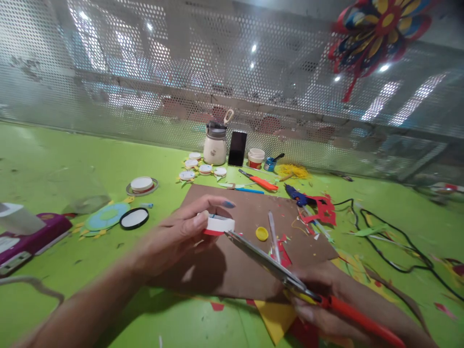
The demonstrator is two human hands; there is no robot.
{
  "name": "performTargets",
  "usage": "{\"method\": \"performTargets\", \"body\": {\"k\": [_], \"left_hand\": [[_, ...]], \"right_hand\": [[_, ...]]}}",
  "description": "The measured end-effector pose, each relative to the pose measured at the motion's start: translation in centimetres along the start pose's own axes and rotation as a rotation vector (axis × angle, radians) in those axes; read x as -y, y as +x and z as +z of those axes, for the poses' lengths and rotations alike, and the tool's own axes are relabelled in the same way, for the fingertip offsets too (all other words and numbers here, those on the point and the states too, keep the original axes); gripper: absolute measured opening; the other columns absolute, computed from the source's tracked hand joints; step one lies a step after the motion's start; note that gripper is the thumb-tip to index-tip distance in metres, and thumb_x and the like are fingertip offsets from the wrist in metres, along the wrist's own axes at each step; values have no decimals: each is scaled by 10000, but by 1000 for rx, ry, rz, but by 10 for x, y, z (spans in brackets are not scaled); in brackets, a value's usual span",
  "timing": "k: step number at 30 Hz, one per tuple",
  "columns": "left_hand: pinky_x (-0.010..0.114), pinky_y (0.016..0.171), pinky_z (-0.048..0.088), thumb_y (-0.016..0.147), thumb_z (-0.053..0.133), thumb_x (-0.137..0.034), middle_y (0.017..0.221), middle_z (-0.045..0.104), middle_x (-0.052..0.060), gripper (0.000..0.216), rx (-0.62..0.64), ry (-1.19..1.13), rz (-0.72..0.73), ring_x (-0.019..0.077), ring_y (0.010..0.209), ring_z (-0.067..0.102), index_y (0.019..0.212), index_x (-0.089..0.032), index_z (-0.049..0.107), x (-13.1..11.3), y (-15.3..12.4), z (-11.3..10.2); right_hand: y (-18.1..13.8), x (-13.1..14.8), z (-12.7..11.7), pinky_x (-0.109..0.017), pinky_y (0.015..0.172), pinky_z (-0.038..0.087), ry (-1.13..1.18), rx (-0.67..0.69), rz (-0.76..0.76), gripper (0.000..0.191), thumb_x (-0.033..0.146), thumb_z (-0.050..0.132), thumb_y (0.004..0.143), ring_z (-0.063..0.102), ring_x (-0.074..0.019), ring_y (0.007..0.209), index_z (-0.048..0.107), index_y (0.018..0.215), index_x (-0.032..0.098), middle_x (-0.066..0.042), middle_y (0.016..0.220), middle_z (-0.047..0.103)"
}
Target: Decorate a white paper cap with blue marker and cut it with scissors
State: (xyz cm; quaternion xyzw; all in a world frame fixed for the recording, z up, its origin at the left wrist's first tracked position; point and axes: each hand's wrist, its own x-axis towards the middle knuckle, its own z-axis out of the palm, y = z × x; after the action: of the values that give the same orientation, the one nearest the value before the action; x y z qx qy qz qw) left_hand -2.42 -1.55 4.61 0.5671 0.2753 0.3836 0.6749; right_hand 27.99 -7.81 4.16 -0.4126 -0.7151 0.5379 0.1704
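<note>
Between the thumb and fingers of my left hand (pixel 188 222) is a small round white lid-like piece (pixel 222 224) with a red lower edge. One fingertip of that hand has a blue stain. My right hand (pixel 326 295) is closed on scissors (pixel 268 261) with red handles. Their blades look nearly together, and the tip points at the red edge of the white piece, touching or very close. Below both hands lies a brown board (pixel 203 270). On it are a yellow cap (pixel 261 234), a clear stick (pixel 274 237) and red paper scraps (pixel 284 255).
Behind the board stand a white bottle (pixel 215 149), a phone (pixel 237 149) and a paint jar (pixel 269 164). An orange cutter (pixel 264 182) lies near. To the right are a blue glue gun (pixel 295 194) and black cable (pixel 395 232); left, a purple power strip (pixel 47 231).
</note>
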Motion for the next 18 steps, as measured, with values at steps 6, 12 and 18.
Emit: {"method": "performTargets", "body": {"k": [6,12,18], "left_hand": [[229,610,425,894,638,-636,1024,658,54,494,21,79,45,162,773,557,1214,-261,647,1,2,-2],[250,639,444,962,573,-558,990,634,53,393,-9,99,29,174,787,550,1209,-259,637,4,3,0],[224,607,404,921,612,-620,1056,620,55,450,63,14,-14,137,734,507,1201,-269,639,5,3,2]], "right_hand": [[-6,-22,-1,-308,786,570,-109,-7,26,355,263,654,843,698,-233,896,737,1183,210,-87,1011,751],[-4,-26,-1,-263,727,555,-116,-22,32,317,239,661,842,692,-207,850,752,1145,216,-66,966,756],[-1,-10,-1,-228,667,500,-81,6,62,328,186,669,778,582,-138,699,772,1088,212,-17,835,690]]}}
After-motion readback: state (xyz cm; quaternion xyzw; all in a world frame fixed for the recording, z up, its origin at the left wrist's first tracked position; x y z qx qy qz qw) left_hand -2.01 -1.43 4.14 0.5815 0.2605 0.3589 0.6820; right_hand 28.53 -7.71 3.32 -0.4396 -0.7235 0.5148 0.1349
